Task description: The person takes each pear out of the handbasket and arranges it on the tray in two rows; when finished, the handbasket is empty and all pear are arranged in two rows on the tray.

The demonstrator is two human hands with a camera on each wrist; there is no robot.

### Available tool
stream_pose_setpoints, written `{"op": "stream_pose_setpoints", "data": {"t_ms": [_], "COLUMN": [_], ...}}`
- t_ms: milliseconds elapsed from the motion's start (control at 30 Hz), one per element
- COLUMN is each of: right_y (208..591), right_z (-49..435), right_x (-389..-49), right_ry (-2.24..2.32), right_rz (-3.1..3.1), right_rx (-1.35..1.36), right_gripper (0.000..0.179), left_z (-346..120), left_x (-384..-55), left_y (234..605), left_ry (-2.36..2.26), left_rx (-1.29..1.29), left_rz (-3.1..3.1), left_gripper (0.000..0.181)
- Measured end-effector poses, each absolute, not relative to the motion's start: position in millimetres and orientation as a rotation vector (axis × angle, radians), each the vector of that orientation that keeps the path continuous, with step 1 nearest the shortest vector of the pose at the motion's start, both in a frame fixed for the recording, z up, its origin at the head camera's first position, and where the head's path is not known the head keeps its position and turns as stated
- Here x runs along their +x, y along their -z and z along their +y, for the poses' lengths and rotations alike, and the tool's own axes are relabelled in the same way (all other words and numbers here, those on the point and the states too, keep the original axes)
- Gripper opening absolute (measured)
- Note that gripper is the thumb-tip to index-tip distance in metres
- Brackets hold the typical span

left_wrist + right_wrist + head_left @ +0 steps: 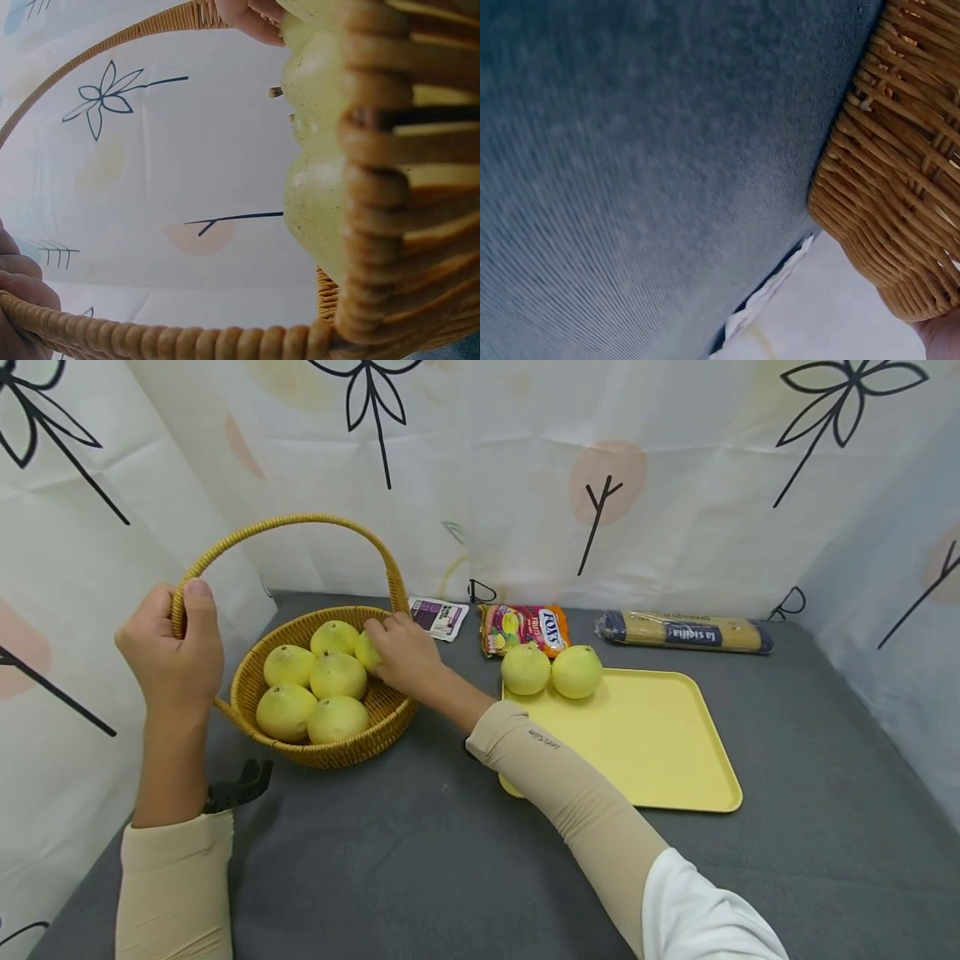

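The left hand point(176, 643) has fingers clamped on one basket's point(322, 755) handle point(300, 519), the right hand's point(405, 653) on one of six fruits point(364, 653) inside; at three o'clock, one tray point(648, 747) bears two more fruits point(525, 670).

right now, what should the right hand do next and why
I'd probably lift the pale green fruit out of the basket toward the yellow tray: the right hand already grips it, the left hand holds the handle, and the tray shows bare space beside two other fruits.
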State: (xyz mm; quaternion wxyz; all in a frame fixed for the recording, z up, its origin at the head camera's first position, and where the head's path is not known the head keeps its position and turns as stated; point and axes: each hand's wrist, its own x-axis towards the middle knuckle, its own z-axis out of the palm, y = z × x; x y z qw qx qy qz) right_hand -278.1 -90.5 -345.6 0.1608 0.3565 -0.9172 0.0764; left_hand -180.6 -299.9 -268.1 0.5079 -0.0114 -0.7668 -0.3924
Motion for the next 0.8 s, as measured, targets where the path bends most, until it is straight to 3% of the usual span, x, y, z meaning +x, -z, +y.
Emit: {"op": "stream_pose_setpoints", "data": {"t_ms": [233,800], "right_y": [348,348], "right_z": [-85,-78], "right_x": [-275,-270], "right_ry": [-0.465,-0.836], "right_rz": [-2.533,-2.423], "right_rx": [1.052,1.07], "right_gripper": [0.056,0.057], "left_z": [-291,-300], "left_x": [-174,-181], "left_y": [263,269], "left_ry": [0.959,0.941], "left_rx": [-0.009,-0.034], "left_rz": [-1.855,-1.846], "left_gripper": [0.043,0.045]}}
